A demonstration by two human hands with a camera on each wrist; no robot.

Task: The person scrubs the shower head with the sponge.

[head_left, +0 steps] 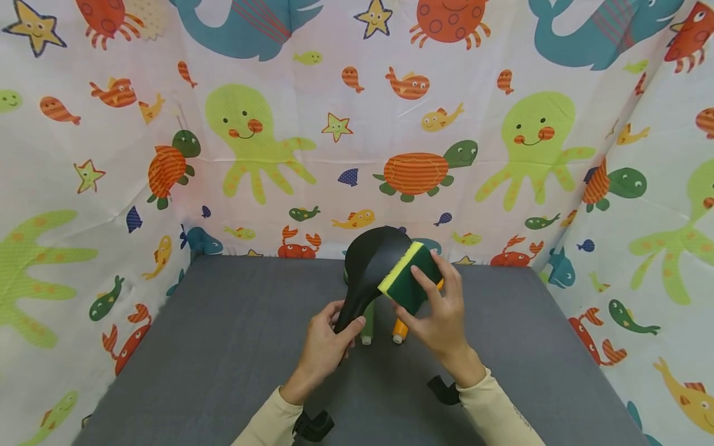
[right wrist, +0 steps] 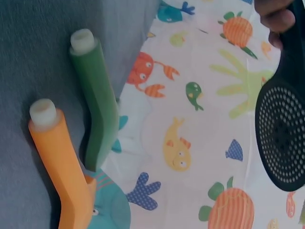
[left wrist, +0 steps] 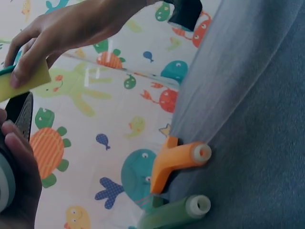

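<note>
Near the middle of the head view, my left hand [head_left: 323, 344] grips a black shower head [head_left: 370, 260] by its handle, round head up. Its perforated spray face shows in the right wrist view. My right hand [head_left: 449, 319] pinches a sponge [head_left: 415, 285] with a dark green scouring side and a yellow side. The yellow side is turned toward the shower head's round back; whether they touch I cannot tell. Behind them on the table lie a green shower head [right wrist: 97, 100] and an orange one [right wrist: 62, 162], both with white threaded ends and partly hidden in the head view.
A grey cloth covers the table [head_left: 251, 328]. Around its back and sides hangs a white curtain [head_left: 334, 167] printed with sea animals. Black wrist mounts [head_left: 313, 426] stick out beneath both forearms.
</note>
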